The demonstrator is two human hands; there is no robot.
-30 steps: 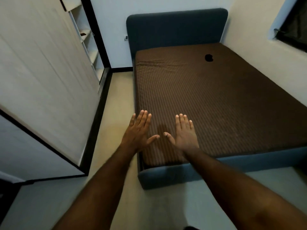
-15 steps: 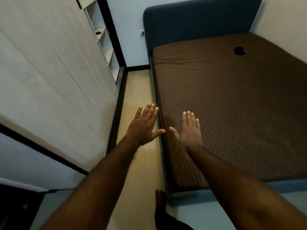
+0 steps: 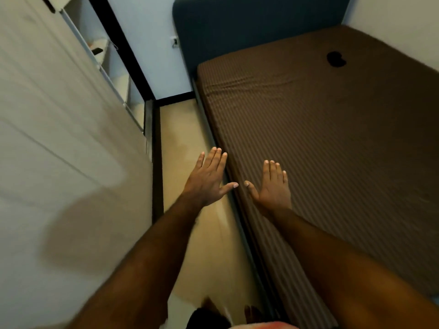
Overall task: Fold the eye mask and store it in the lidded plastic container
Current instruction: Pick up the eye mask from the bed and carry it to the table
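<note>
A small black eye mask (image 3: 335, 59) lies on the brown striped sheet of the bed (image 3: 332, 143), far up near the headboard. My left hand (image 3: 208, 179) is stretched out flat, fingers apart, over the floor beside the bed's left edge. My right hand (image 3: 273, 186) is also flat and spread, hovering over the near left part of the mattress. Both hands hold nothing and are far from the mask. No lidded plastic container shows in this view.
A pale wardrobe (image 3: 59, 138) with a dark base fills the left side, with open shelves (image 3: 102, 53) behind it. A narrow strip of beige floor (image 3: 185, 138) runs between wardrobe and bed. The dark blue headboard (image 3: 249, 27) stands against the far wall. My feet show at the bottom edge.
The view has moved forward and left, into the gap beside the bed. The mask now sits further right in the frame. Both hands stay spread and empty.
</note>
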